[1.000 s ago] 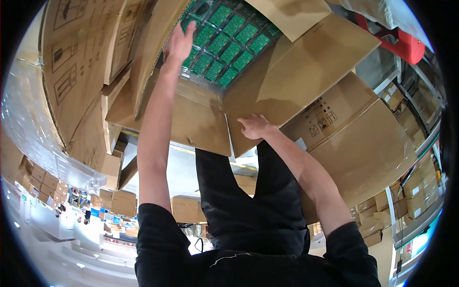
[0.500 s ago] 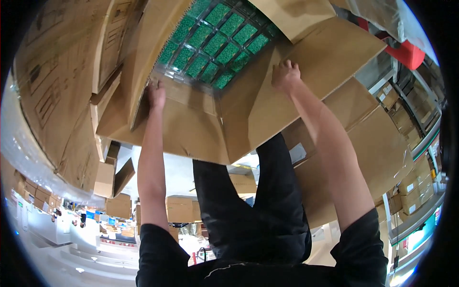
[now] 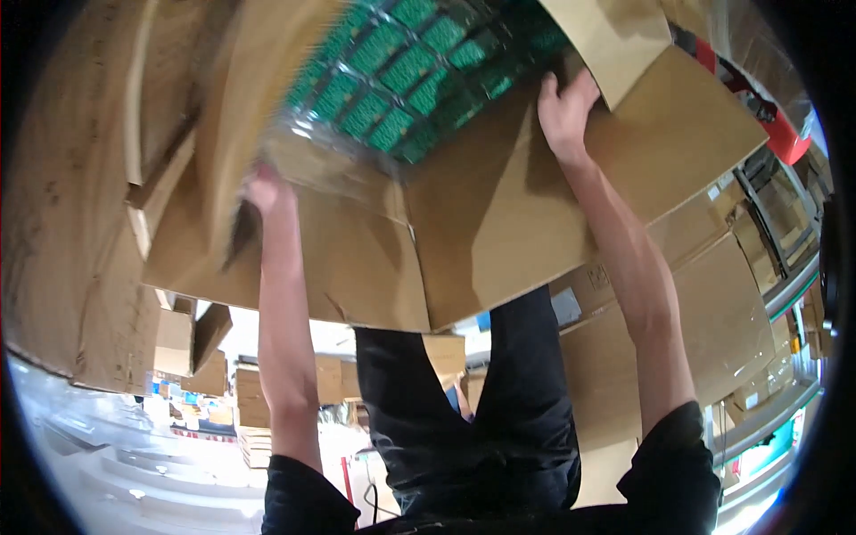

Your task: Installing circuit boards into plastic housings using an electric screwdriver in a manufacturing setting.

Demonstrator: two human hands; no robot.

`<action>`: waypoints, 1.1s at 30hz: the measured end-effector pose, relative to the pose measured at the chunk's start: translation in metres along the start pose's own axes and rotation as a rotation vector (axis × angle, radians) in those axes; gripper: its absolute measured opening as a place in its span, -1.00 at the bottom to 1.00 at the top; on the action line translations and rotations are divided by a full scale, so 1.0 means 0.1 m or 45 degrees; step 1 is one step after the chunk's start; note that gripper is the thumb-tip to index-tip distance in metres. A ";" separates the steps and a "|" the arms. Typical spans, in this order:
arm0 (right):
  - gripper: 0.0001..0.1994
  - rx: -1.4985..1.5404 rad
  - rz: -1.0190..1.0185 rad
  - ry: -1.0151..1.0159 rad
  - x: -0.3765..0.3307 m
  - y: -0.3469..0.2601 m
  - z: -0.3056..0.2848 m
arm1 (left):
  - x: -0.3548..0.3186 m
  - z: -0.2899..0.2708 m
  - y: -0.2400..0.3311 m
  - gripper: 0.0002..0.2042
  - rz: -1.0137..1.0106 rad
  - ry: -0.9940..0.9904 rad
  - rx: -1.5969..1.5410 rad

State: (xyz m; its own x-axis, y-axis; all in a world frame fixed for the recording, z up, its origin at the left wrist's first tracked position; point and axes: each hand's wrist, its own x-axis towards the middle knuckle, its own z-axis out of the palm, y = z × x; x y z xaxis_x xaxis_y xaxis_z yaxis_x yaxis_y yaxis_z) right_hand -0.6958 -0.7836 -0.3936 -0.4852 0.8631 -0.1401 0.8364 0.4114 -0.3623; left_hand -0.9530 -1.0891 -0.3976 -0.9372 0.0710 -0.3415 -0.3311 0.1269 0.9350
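In front of me stands an open cardboard box (image 3: pixel 357 254) with its flaps folded out. Inside lies a clear plastic tray (image 3: pixel 303 127) divided into rectangular cells, with green speckled pieces (image 3: pixel 386 125) in them. My left hand (image 3: pixel 267 189) is at the edge of the left flap (image 3: pixel 234 107); motion blur smears its fingers, so its grip is unclear. At the right side of the opening, my right hand (image 3: pixel 568 116) reaches in by the inner wall beside the right flap (image 3: pixel 673 129). Its thumb stands apart from the fingers, and I see nothing held in it.
Large cardboard sheets or boxes (image 3: pixel 67 187) stack up close on the left. More cartons (image 3: pixel 669 339) stand below the right flap, near metal racking (image 3: pixel 780 218). A red object (image 3: pixel 786 138) is at the upper right. My legs (image 3: pixel 392 401) are just below the box.
My right hand has moved up and rightward along the box, its fingers spreading. My left hand has shifted slightly left and down. The box and flaps appear larger, and the left flap is blurred.
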 end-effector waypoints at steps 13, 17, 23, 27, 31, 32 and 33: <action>-0.28 -0.645 -0.456 0.319 1.58 0.13 -1.44 | 0.62 1.29 1.01 -0.75 0.455 -0.512 0.728; -0.28 -0.781 -0.623 0.155 1.52 0.36 -1.62 | 0.73 1.17 0.78 -0.63 0.038 -1.160 1.722; -0.28 -0.787 -0.623 0.200 1.39 0.47 -1.58 | 0.31 0.17 0.67 -0.56 -0.709 -2.457 2.186; -0.28 -0.761 -0.582 0.135 1.38 0.49 -1.52 | -0.04 -0.39 0.25 -0.52 -0.503 -1.977 2.414; -0.26 -0.967 -0.545 0.054 1.31 0.67 -1.67 | -0.19 0.06 -0.42 -0.48 -1.149 -0.918 1.768; -0.25 -0.854 -0.630 0.090 1.36 0.65 -1.65 | -0.16 -0.20 -0.83 -0.51 -1.264 -0.571 1.380; -0.25 -0.747 -0.716 0.131 1.44 0.60 -1.60 | -0.12 -0.51 -1.20 -0.55 -1.320 -0.239 0.968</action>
State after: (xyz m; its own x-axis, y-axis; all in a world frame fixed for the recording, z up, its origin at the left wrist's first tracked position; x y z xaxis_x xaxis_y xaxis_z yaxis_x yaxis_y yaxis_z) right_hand -0.6750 -0.5878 -0.2880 -0.8699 0.4931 0.0140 0.4863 0.8524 0.1920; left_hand -0.9076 -1.1555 -0.5009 -0.2333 -0.2693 -0.9344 -0.6851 0.7274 -0.0385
